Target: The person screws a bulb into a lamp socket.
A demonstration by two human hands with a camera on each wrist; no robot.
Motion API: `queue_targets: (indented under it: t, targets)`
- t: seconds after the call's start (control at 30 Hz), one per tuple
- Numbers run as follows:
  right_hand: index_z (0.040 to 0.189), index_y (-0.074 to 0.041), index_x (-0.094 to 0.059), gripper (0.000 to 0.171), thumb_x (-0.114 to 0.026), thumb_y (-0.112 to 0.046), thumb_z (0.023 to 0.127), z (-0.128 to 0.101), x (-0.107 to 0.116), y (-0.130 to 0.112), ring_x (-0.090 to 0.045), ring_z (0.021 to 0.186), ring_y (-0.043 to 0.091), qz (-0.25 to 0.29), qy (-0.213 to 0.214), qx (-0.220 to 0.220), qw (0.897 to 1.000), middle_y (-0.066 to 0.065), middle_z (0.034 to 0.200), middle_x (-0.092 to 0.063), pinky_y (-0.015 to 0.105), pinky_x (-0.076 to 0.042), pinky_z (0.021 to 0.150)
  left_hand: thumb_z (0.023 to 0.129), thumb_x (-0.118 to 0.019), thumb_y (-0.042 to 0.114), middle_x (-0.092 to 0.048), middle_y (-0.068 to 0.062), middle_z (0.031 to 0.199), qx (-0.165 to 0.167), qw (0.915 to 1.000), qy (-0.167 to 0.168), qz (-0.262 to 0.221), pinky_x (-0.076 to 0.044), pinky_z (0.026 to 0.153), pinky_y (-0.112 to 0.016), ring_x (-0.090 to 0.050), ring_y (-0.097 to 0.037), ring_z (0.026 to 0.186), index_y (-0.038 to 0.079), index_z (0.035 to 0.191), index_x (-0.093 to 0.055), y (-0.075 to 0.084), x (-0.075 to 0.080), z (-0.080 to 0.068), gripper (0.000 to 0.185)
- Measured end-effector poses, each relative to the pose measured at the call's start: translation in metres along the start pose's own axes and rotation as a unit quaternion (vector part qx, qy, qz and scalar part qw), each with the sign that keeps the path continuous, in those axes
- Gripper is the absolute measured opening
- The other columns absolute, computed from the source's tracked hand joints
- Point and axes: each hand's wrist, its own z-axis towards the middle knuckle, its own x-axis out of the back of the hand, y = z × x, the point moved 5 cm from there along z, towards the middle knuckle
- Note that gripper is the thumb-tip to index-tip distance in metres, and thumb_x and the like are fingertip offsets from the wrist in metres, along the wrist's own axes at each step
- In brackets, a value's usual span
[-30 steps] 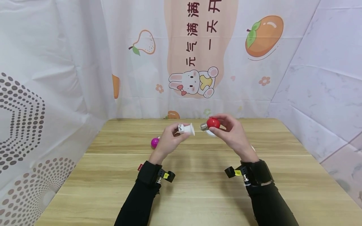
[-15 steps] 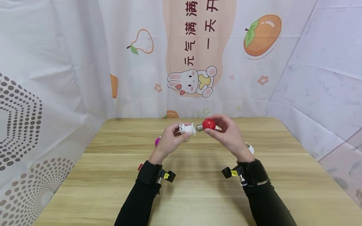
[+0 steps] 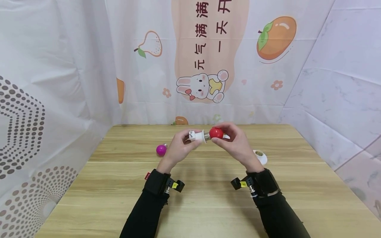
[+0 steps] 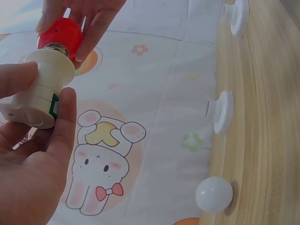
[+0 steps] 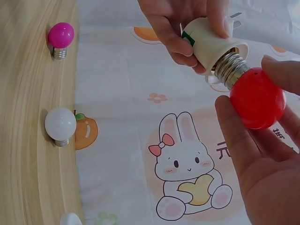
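- My left hand point(image 3: 178, 147) is gripping the white plastic lamp socket point(image 3: 197, 136) above the wooden bench point(image 3: 208, 198); my right-hand fingers point(image 3: 229, 127) are pinching the round red bulb point(image 3: 216, 133).
- The threads may be cross-biting if I'm tilting the bulb (it could slip).
- A second ago a gap separated them; now the metal base is entering the socket.

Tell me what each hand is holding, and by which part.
The left hand grips the white socket round its body. The right hand pinches the red bulb by its globe; its metal thread sits in the socket's mouth.
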Motion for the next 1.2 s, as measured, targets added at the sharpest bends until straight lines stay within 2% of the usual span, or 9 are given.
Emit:
queue_targets:
  t: [0.23, 0.5, 1.2]
  targets:
    - [0.127, -0.003, -0.062, 0.044, -0.08, -0.003, 0.086, 0.0002, -0.0027, -0.001, -0.061, 0.109, 0.028, -0.005, 0.005, 0.006, 1.0, 0.012, 0.124, -0.063, 0.029, -0.058, 0.089, 0.095, -0.071, 0.007, -0.065, -0.016, 0.119, -0.01, 0.9999, -0.001, 0.005, -0.055, 0.093, -0.035, -0.062, -0.023, 0.103, -0.002, 0.128, -0.065, 0.001, 0.0013, -0.0002, 0.035]
    - [0.127, -0.004, -0.062, 0.044, -0.079, -0.002, 0.086, -0.0005, -0.0041, -0.0016, -0.06, 0.111, 0.029, -0.018, 0.002, 0.012, 1.0, 0.012, 0.124, -0.061, 0.029, -0.057, 0.089, 0.095, -0.07, 0.007, -0.064, -0.017, 0.122, -0.008, 0.9999, -0.012, -0.001, -0.054, 0.096, -0.037, -0.06, -0.024, 0.106, -0.002, 0.129, -0.064, 0.0001, -0.0051, 0.0009, 0.035]
    - [0.127, -0.003, -0.06, 0.042, -0.078, -0.004, 0.088, -0.0005, -0.0081, 0.0009, -0.06, 0.112, 0.029, -0.024, -0.003, 0.006, 1.0, 0.012, 0.125, -0.061, 0.029, -0.057, 0.089, 0.097, -0.068, 0.007, -0.064, -0.018, 0.118, -0.008, 0.9999, -0.011, 0.001, -0.055, 0.087, -0.029, -0.06, -0.022, 0.1, -0.004, 0.129, -0.063, 0.0015, -0.0043, -0.0006, 0.034]
